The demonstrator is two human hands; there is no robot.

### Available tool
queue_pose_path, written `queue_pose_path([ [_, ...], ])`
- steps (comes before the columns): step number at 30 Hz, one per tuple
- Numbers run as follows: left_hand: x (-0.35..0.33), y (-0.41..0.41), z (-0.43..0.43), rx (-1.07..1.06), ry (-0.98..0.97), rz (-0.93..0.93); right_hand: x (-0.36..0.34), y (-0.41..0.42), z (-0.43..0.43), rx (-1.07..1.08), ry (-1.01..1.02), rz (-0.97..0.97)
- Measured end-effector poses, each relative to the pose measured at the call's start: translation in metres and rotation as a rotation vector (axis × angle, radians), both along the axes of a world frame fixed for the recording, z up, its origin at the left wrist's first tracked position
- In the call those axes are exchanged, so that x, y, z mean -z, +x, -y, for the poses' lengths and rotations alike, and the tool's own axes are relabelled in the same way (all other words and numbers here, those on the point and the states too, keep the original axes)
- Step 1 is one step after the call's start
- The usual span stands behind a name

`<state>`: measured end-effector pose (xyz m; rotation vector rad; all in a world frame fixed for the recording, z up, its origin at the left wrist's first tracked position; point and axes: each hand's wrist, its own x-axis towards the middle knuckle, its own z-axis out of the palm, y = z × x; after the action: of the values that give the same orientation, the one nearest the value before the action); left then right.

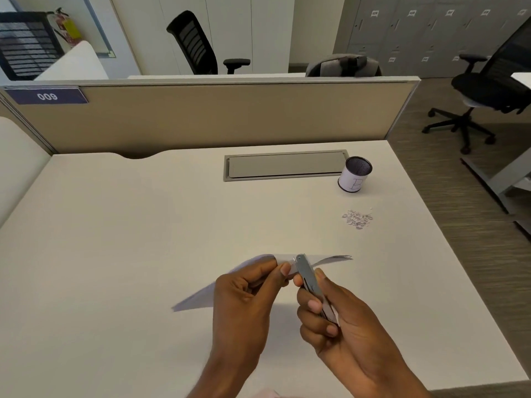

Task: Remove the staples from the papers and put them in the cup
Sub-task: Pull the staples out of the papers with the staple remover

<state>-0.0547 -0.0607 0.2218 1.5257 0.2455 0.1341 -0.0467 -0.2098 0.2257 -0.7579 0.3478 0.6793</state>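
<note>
White desk (pixel 143 239), beige partition (pixel 215 116) along the far edge, grey cable hatch (pixel 286 165) set into the top near the back. Black office chair (pixel 488 84) off to the right on the floor, another (pixel 198 44) behind the partition.

Papers (pixel 201 300) lifted off the desk near the front centre, bent, far edge curling toward the right; motion-blurred.

Left hand (pixel 244 294) closed on the papers, thumb and forefinger pinching the top corner. Right hand (pixel 339 320) wrapped around a slim grey metal staple remover (pixel 309 280), fingers curled over its handle, tip pointed up and touching the pinched paper corner just beside the left fingertips. Staple itself too small to make out at the tip.

Cup (pixel 355 175) upright at back right, just beside the right end of the hatch: black mesh inside, white paper sleeve with a letter on it. Contents not visible.

Small pile of pulled staples (pixel 357 219) loose on the desk, in front of the cup, apart from it, well clear of both hands.
</note>
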Motion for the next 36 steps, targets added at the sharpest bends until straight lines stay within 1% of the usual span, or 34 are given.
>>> queue_pose_path([
  [3,-0.003,0.001,0.001,-0.012,-0.056,-0.058,0.011,0.001,0.002,-0.009,0.305,-0.047],
  [5,-0.004,0.002,0.002,-0.022,-0.107,-0.087,0.020,0.005,0.005,-0.017,0.473,-0.044],
  [7,-0.003,0.001,0.000,-0.055,-0.148,-0.113,0.019,0.014,0.013,0.032,0.563,0.029],
  [8,-0.003,0.000,-0.001,-0.073,-0.159,-0.130,0.015,0.019,0.019,0.073,0.537,0.074],
  [9,-0.003,-0.001,-0.002,-0.085,-0.170,-0.145,0.008,0.022,0.025,0.110,0.459,0.128],
  [10,-0.003,-0.003,-0.002,-0.091,-0.187,-0.162,0.003,0.023,0.031,0.144,0.318,0.202],
  [11,-0.003,-0.004,-0.001,-0.096,-0.204,-0.174,-0.004,0.020,0.034,0.186,0.101,0.300],
  [13,-0.005,-0.004,-0.001,-0.100,-0.225,-0.188,-0.017,0.014,0.028,0.192,-0.418,0.582],
  [14,-0.007,-0.003,0.000,-0.099,-0.225,-0.193,-0.019,0.012,0.023,0.188,-0.641,0.716],
  [15,-0.008,-0.002,0.000,-0.095,-0.215,-0.196,-0.017,0.010,0.020,0.198,-0.791,0.818],
  [16,-0.009,-0.001,-0.001,-0.086,-0.207,-0.195,-0.017,0.011,0.017,0.200,-0.889,0.883],
  [18,-0.012,0.001,-0.002,-0.068,-0.182,-0.186,-0.016,0.012,0.016,0.133,-1.038,1.045],
  [20,-0.014,0.002,-0.003,-0.061,-0.144,-0.169,-0.009,0.016,0.018,0.068,-1.124,1.222],
  [21,-0.016,0.003,-0.003,-0.060,-0.125,-0.160,-0.008,0.018,0.017,0.057,-1.160,1.270],
  [24,-0.022,0.002,-0.007,-0.048,-0.040,-0.097,-0.007,0.024,0.017,0.093,-1.258,1.314],
  [26,-0.022,0.001,-0.013,-0.066,0.148,0.006,-0.010,0.029,0.019,0.105,-1.276,1.306],
  [27,-0.023,0.000,-0.017,-0.064,0.306,0.065,-0.012,0.031,0.020,0.105,-1.284,1.307],
  [29,-0.019,0.001,-0.026,0.014,0.602,0.206,-0.018,0.037,0.021,0.073,-1.291,1.331],
  [30,-0.016,0.004,-0.029,0.058,0.684,0.263,-0.021,0.040,0.020,0.048,-1.294,1.354],
  [31,-0.014,0.006,-0.029,0.089,0.700,0.302,-0.024,0.042,0.020,0.028,-1.304,1.378],
  [33,-0.011,0.010,-0.030,0.095,0.652,0.354,-0.026,0.044,0.019,0.005,-1.307,1.413],
  [36,-0.013,0.016,-0.029,0.091,0.600,0.331,-0.026,0.043,0.017,0.015,-1.296,1.384],
])
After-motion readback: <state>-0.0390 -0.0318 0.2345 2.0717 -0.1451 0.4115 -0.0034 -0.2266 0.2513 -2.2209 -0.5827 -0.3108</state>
